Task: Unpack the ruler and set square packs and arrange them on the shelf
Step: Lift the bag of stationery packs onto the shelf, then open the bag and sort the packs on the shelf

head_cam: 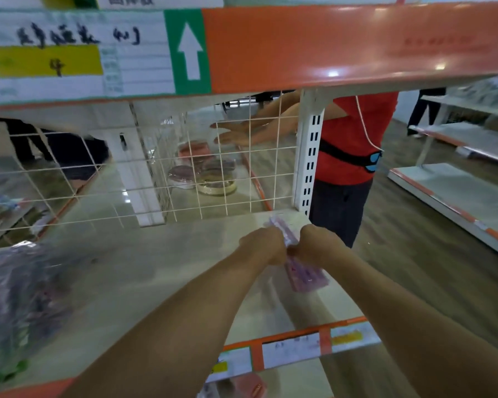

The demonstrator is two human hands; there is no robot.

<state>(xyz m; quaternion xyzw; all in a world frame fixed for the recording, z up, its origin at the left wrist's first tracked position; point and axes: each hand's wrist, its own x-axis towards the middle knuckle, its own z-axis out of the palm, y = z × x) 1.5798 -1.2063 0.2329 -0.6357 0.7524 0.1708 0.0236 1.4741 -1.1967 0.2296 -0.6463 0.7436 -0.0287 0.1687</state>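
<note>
Left hand [266,245] and right hand [314,244], knuckles touching, both clamped the flat pink clear-plastic ruler pack [306,278] low over the right end of the pale metal shelf board [156,268], probably held close together to tear its wrapper open.

Near the shelf's [156,268] right edge, the left hand [263,245] and right hand [314,242] grip a ruler pack [305,275]. A bag of packs [20,297] lies at the left front; tape rolls [210,176] sit behind the rear wire grid [184,173].
</note>
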